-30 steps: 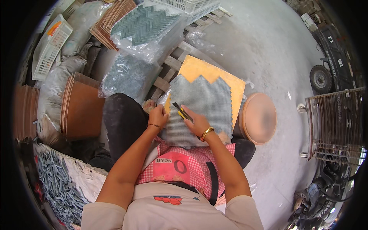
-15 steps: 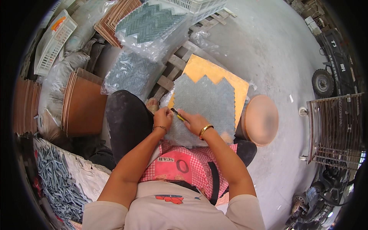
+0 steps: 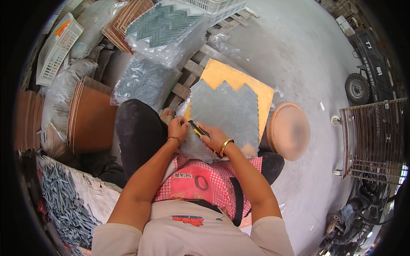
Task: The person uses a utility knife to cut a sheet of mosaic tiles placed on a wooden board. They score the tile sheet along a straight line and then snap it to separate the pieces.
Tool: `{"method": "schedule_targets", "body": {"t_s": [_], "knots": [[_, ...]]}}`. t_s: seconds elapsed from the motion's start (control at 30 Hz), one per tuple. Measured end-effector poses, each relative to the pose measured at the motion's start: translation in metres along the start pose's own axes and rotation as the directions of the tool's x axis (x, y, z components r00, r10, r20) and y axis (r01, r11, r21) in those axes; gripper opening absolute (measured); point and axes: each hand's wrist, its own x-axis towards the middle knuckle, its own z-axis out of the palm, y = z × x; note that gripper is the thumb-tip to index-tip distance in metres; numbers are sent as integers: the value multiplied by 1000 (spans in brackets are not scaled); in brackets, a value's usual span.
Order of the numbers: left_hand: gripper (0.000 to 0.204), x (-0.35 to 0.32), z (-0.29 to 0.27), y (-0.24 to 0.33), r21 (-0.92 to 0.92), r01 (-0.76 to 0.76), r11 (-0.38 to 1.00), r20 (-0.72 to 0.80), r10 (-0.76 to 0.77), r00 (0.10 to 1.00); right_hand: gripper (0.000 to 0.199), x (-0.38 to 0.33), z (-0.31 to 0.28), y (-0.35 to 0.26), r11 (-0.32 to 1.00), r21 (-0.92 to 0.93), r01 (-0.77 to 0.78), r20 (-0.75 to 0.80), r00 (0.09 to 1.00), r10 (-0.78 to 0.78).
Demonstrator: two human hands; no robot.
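In my right hand is a yellow and black utility knife, its tip pointing toward my left hand. Closed fingers bring my left hand to the left edge of a mesh-backed mosaic tile sheet; what they pinch, if anything, is too small to make out. The sheet is grey with a zigzag far edge and lies mesh side up over my lap. Beneath it a yellow-orange board shows along the far and right sides.
Herringbone tile sheets and a plastic-wrapped stack stand on a wooden pallet. Brown boards lean at left. Loose tile strips fill a container at lower left. A round stool and wheeled rack are right.
My right hand has turned the knife so more of its body shows. My left hand stays by the sheet's edge, shifted slightly. The whole view has drifted a little left.
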Motion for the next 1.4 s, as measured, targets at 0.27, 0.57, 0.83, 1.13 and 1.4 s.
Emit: {"method": "schedule_targets", "body": {"t_s": [0.27, 0.57, 0.83, 1.13, 1.4], "knots": [[8, 2, 2, -3, -63, -14, 998, -4, 14, 1000, 53, 1, 18, 22, 928, -272, 253, -194, 930, -311], [6, 1, -9, -4, 61, -153, 986, 32, 151, 988, 55, -41, -8, 15, 990, 140, 25, -122, 993, -8], [13, -30, -10, 15, 326, -151, 933, 33, 148, 988, 54, -43, 1, 15, 991, 84, 102, -225, 971, -81], [13, -25, -5, 4, 222, -75, 972, 50, 65, 997, 56, -5, 13, 32, 868, -430, 247, -138, 933, -334], [10, -29, -4, 4, 135, 9, 991, -1, -9, 1000, 55, -9, 12, 8, 905, -397, 149, -63, 980, -189]]}}
